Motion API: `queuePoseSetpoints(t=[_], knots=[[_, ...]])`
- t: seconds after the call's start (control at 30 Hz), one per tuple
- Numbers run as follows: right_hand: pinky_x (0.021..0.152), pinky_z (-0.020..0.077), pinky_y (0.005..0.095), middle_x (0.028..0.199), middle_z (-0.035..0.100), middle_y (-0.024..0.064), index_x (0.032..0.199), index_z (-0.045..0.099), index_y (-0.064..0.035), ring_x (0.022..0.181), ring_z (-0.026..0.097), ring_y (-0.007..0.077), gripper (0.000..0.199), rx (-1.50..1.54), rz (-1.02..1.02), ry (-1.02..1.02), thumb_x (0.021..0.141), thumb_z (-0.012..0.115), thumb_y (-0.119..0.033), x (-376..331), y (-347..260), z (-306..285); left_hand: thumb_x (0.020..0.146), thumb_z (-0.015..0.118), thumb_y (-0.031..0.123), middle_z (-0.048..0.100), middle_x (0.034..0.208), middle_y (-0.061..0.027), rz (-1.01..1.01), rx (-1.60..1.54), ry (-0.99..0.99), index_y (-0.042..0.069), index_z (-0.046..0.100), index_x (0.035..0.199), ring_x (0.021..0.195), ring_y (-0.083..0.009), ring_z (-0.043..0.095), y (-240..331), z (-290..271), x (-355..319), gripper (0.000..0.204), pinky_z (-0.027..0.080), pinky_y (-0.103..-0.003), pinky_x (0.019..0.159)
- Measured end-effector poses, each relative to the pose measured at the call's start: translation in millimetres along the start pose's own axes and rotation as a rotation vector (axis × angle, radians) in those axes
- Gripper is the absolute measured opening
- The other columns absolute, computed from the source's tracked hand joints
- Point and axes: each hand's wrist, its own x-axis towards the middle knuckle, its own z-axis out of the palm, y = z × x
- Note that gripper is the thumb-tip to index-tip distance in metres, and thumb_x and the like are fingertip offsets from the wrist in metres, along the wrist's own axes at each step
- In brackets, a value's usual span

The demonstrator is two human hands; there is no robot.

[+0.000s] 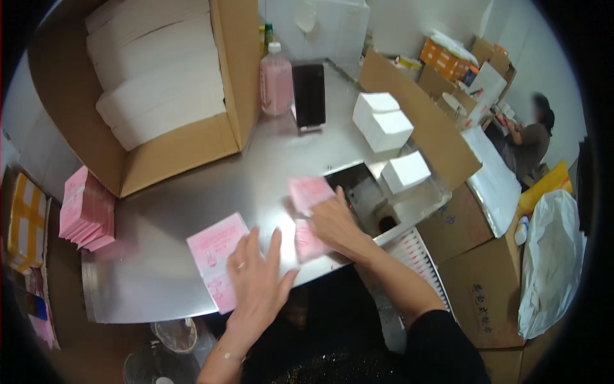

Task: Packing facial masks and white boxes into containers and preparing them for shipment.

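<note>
My left hand is open, its fingers spread over the right edge of a flat pink printed paper packet on the metal table. Just right of it, my right hand grips another pink packet, its fingers across the middle and slightly blurred. Pink shows above and below that hand, and whether this is one packet or two I cannot tell. Beyond my right fingertips lies an open dark recess in the tabletop. A stack of pink packets stands at the table's left end.
A large cardboard box holding white bundles stands at the back left. Behind are a pink-liquid bottle and a phone on a stand. White blocks sit beside a cardboard panel. A person sits at far right.
</note>
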Motion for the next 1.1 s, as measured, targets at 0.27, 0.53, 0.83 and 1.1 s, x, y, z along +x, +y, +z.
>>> queuePoseSetpoints(t=[0.27, 0.53, 0.83, 1.1], knots=[[0.063, 0.0512, 0.0517, 0.081, 0.067, 0.0199, 0.091, 0.064, -0.0015, 0.074, 0.067, 0.0412, 0.014, -0.039, 0.279, -0.055, 0.089, 0.057, -0.013, -43, 59, -54, 0.079, 0.059, 0.004, 0.041, 0.146, -0.0291, -0.205, 0.219, 0.111, 0.0, 0.057, 0.123, 0.134, -0.0492, 0.037, -53, -19, -36, 0.043, 0.027, -0.057, 0.111], [0.087, 0.0426, 0.0461, 0.091, 0.062, 0.0131, 0.096, 0.068, -0.0011, 0.097, 0.058, 0.0303, 0.018, -0.465, 0.384, 0.419, 0.089, 0.062, -0.017, -47, 117, -92, 0.082, 0.055, 0.005, 0.041, 0.149, -0.0261, -0.063, 0.171, 0.053, -0.004, 0.055, 0.127, 0.14, -0.0436, 0.036, -50, 9, -8, 0.046, 0.03, -0.055, 0.112], [0.08, 0.0471, 0.045, 0.093, 0.063, 0.0172, 0.101, 0.069, 0.0011, 0.091, 0.059, 0.0342, 0.018, -0.222, 0.394, 0.517, 0.086, 0.06, -0.004, -49, 121, -93, 0.082, 0.058, 0.003, 0.042, 0.146, -0.029, 0.059, 0.001, 0.015, -0.006, 0.056, 0.126, 0.138, -0.0448, 0.039, -18, 21, 9, 0.045, 0.032, -0.054, 0.114], [0.099, 0.0447, 0.0614, 0.118, 0.062, 0.0214, 0.122, 0.06, 0.001, 0.111, 0.062, 0.0372, 0.042, 0.057, -0.457, 0.18, 0.082, 0.063, -0.01, -70, -58, -74, 0.076, 0.073, 0.02, 0.042, 0.145, -0.0311, 0.184, -0.168, -0.045, -0.003, 0.059, 0.125, 0.135, -0.0449, 0.041, -13, 13, 10, 0.056, 0.034, -0.055, 0.107]])
